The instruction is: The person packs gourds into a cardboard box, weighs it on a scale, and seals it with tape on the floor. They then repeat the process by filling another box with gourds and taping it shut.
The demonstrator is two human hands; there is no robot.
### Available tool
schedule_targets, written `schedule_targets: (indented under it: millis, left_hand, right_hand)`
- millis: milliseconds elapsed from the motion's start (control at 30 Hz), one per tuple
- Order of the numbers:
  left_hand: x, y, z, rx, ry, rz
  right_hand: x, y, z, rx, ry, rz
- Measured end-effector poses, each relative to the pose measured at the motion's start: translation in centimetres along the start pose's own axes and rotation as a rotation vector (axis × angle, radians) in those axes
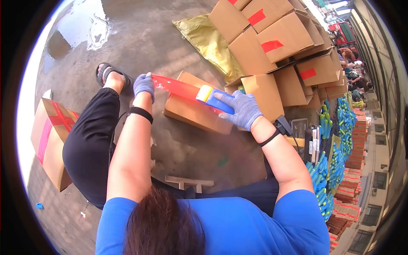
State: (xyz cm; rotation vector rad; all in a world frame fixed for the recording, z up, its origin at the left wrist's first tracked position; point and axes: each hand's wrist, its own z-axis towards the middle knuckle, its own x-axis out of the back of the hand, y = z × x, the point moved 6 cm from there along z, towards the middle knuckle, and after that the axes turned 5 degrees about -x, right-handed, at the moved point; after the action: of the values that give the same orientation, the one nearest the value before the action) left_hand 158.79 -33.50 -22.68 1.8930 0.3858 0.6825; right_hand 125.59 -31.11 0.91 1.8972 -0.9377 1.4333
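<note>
My right hand (244, 111), in a thin bluish glove, is wrapped round a blue tape dispenser (217, 100) with a white and yellow front end. A band of wide red tape (175, 86) stretches from the dispenser to my left hand (144, 85), also gloved, whose closed fingers pinch its free end. Beneath the taut tape lies a brown cardboard box (193, 114) on the floor, partly covered from sight by the tape and the dispenser. Both hands are above the box, one past each end of it.
Open cartons (278, 38) with red tape are stacked at upper right, beside a yellow sack (212, 44). Left of my leg stands a taped box (53, 138). Green produce in blue wrapping (335, 157) lies heaped at right. A small wooden frame (189, 182) sits near me.
</note>
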Motion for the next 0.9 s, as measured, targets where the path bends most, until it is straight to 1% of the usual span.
schedule_targets:
  millis: [67, 100, 133, 200, 267, 333, 400, 433, 467, 500, 600, 667, 700, 733, 767, 800, 833, 867, 900]
  left_hand:
    - [0.9, -3.3, 3.1, -0.061, -0.083, 0.005]
    - [0.7, -3.1, 2.3, -0.06, -0.075, 0.092]
    - [-0.5, -5.9, 3.8, -0.092, -0.058, 0.12]
    - [-1.7, -7.7, 2.8, -0.036, -0.106, 0.248]
    - [-3.4, -10.3, 1.6, 0.056, -0.213, 0.283]
    - [-6.1, -12.3, 0.7, 0.037, -0.369, 0.519]
    - [-8.2, -13.6, -1.8, 0.162, -0.367, 0.238]
    - [-9.1, -14.5, -1.2, 0.213, -0.464, 0.147]
    - [-10.9, -18.3, 0.9, 0.21, -0.475, 0.154]
    - [-11.5, -23.0, 3.8, 0.255, -0.181, 0.14]
    - [-5.8, -7.2, -1.8, 0.179, -0.045, 0.497]
    - [-6.6, -4.7, -1.7, -0.111, -0.311, 0.157]
    - [-6.5, -2.1, -1.7, -0.077, -0.332, -0.102]
    - [-6.4, 0.1, -2.8, -0.089, -0.352, -0.081]
    - [-6.9, 4.4, -5.0, -0.483, -0.448, -0.045]
    - [-7.6, 7.4, -7.7, -0.884, -0.542, -0.014]
    - [-9.0, 6.8, -10.5, -1.033, -0.626, 0.587]
    - [-9.0, 7.6, -12.1, -0.998, -0.695, 1.007]
    - [-9.2, 7.5, -12.0, -1.012, -0.637, 1.037]
  right_hand:
    - [-0.2, -0.1, 0.4, -0.001, -0.047, -0.061]
    - [-0.6, -0.2, 0.7, -0.018, -0.077, -0.074]
    - [-1.0, -0.1, 1.0, -0.037, -0.107, -0.086]
    - [-1.1, -0.4, 1.1, -0.039, -0.114, -0.074]
    - [-0.6, -0.4, 1.9, -0.042, -0.121, -0.059]
    - [-0.5, -0.8, 2.0, -0.062, -0.193, 0.049]
    - [-0.9, -0.6, 2.0, -0.051, -0.181, 0.02]
    - [-0.9, -0.5, 2.1, -0.041, -0.162, -0.015]
    - [-1.1, -0.3, 2.0, -0.052, -0.162, -0.01]
    - [-1.4, -0.1, 2.0, -0.051, -0.164, 0.013]
    - [-1.6, 0.5, 2.5, -0.032, -0.17, 0.038]
    - [-1.9, 0.8, 2.2, -0.036, -0.179, 0.057]
    - [-1.9, 1.0, 2.3, -0.027, -0.186, 0.047]
    - [-1.7, 1.1, 2.3, -0.022, -0.19, 0.041]
    - [-1.7, 1.2, 2.4, -0.022, -0.215, 0.039]
    - [-1.2, 1.4, 2.3, -0.046, -0.201, 0.062]
    - [-0.9, 1.5, 2.2, -0.054, -0.256, 0.056]
    - [-0.7, 1.7, 1.9, -0.061, -0.309, 0.05]
    - [-0.4, 1.9, 1.5, -0.043, -0.353, 0.065]
